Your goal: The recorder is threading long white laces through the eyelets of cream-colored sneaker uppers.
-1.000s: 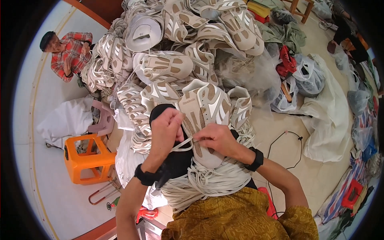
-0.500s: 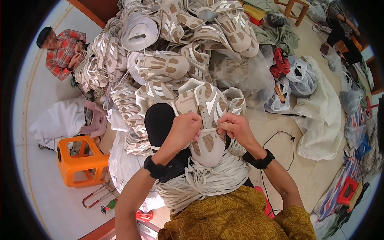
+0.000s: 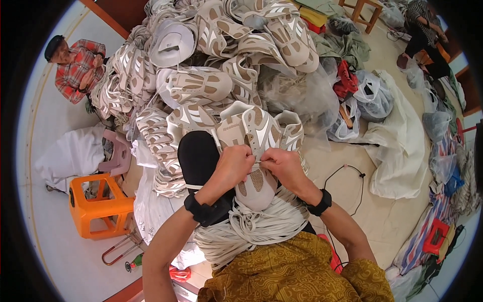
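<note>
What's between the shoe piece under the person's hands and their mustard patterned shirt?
In the head view, a thick bundle of off-white laces lies between the shoe piece and the shirt.

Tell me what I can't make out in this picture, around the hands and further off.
Head view: most of the lace, covered by the left hand and right hand.
Head view: part of the shoe upper, behind both hands.
Head view: the head of the person at upper right, cut off by the top edge.
</note>
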{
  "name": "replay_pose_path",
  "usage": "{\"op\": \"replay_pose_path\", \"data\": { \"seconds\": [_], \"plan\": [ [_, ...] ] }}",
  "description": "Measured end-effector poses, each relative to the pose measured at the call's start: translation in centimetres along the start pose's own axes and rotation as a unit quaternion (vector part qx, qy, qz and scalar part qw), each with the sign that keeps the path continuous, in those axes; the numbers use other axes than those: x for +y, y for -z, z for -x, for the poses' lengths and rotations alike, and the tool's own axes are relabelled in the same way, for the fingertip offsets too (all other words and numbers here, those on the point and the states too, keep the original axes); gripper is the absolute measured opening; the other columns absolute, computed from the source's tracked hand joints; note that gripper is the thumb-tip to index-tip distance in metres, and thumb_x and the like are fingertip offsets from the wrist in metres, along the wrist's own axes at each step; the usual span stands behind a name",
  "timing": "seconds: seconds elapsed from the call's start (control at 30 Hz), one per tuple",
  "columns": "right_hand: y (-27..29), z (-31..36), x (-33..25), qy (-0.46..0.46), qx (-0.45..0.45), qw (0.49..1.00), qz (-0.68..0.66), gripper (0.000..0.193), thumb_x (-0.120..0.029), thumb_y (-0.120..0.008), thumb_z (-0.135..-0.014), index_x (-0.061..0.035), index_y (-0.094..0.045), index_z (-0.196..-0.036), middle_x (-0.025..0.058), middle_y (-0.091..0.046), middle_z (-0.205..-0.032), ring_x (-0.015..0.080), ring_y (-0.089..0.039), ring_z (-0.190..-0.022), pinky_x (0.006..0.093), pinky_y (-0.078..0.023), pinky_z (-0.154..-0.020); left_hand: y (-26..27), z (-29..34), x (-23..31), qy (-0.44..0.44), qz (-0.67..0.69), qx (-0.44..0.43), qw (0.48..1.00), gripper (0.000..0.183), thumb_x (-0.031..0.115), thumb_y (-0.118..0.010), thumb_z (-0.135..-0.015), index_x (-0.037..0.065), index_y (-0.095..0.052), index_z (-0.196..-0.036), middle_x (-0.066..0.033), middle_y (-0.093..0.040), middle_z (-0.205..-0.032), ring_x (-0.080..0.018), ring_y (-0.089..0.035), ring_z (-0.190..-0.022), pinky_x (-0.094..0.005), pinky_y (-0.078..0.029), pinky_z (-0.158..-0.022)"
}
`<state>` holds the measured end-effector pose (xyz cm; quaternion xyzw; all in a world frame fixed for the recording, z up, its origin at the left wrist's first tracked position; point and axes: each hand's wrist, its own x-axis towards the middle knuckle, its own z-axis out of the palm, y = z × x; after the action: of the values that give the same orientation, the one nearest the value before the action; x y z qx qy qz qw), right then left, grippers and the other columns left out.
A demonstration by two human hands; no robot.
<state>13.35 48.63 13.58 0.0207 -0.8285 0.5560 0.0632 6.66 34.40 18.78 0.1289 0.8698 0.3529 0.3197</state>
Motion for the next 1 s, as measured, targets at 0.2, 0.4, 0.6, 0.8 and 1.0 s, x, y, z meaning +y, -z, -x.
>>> {"op": "replay_pose_path", "data": {
  "seconds": [0.2, 0.4, 0.6, 0.8, 1.0],
  "plan": [
    [-0.8, 0.0, 0.1, 0.129, 0.056, 0.98, 0.138, 0.006, -0.008, -0.06, -0.068, -0.0052, -0.055, -0.07, 0.0097, -0.051, -0.063, 0.0286, -0.055, -0.057, 0.0371, -0.046, -0.053, -0.7, -0.7, -1.1, -0.1, -0.089, 0.07, 0.989, 0.017, 0.006, -0.047, -0.077, -0.005, -0.053, -0.066, -0.0071, -0.055, -0.053, -0.0132, -0.054, -0.04, -0.0263, -0.044, -0.038],
    [-0.6, -1.0, 0.7, 0.111, 0.045, 0.976, 0.181, 0.003, -0.008, -0.058, -0.067, -0.006, -0.056, -0.068, 0.0094, -0.054, -0.065, 0.029, -0.057, -0.058, 0.0376, -0.047, -0.053, -0.6, -1.8, 0.5, -0.013, -0.005, 0.024, 1.0, 0.018, 0.005, -0.045, -0.077, -0.005, -0.053, -0.065, -0.0075, -0.055, -0.052, -0.0133, -0.053, -0.039, -0.0264, -0.043, -0.037],
    [-1.8, -2.1, -0.2, -0.003, 0.001, 0.993, 0.117, 0.006, -0.005, -0.057, -0.066, -0.0031, -0.058, -0.071, 0.013, -0.059, -0.065, 0.0289, -0.059, -0.06, 0.0362, -0.047, -0.056, 0.2, -1.2, 0.5, 0.067, 0.133, -0.005, 0.989, 0.018, 0.007, -0.043, -0.081, -0.003, -0.056, -0.072, -0.0057, -0.054, -0.056, -0.0106, -0.05, -0.04, -0.0241, -0.042, -0.037],
    [-3.0, -1.0, 0.4, -0.086, 0.098, 0.988, -0.079, 0.007, -0.002, -0.059, -0.066, -0.0008, -0.056, -0.072, 0.0135, -0.057, -0.063, 0.0239, -0.059, -0.057, 0.0313, -0.045, -0.054, 0.2, -0.7, 0.4, 0.063, 0.146, -0.063, 0.985, 0.019, 0.006, -0.042, -0.08, -0.004, -0.058, -0.087, -0.0026, -0.051, -0.057, -0.0083, -0.046, -0.04, -0.022, -0.039, -0.039],
    [-2.3, -1.3, -0.1, -0.056, 0.042, 0.997, -0.025, 0.025, -0.002, -0.061, -0.065, -0.004, -0.054, -0.089, 0.0135, -0.06, -0.069, 0.0269, -0.061, -0.064, 0.0335, -0.047, -0.057, 0.9, 0.2, -0.5, 0.033, 0.134, -0.071, 0.988, 0.027, 0.004, -0.041, -0.077, -0.005, -0.059, -0.096, -0.0022, -0.051, -0.056, -0.0085, -0.047, -0.041, -0.0232, -0.039, -0.039]
  ]
}}
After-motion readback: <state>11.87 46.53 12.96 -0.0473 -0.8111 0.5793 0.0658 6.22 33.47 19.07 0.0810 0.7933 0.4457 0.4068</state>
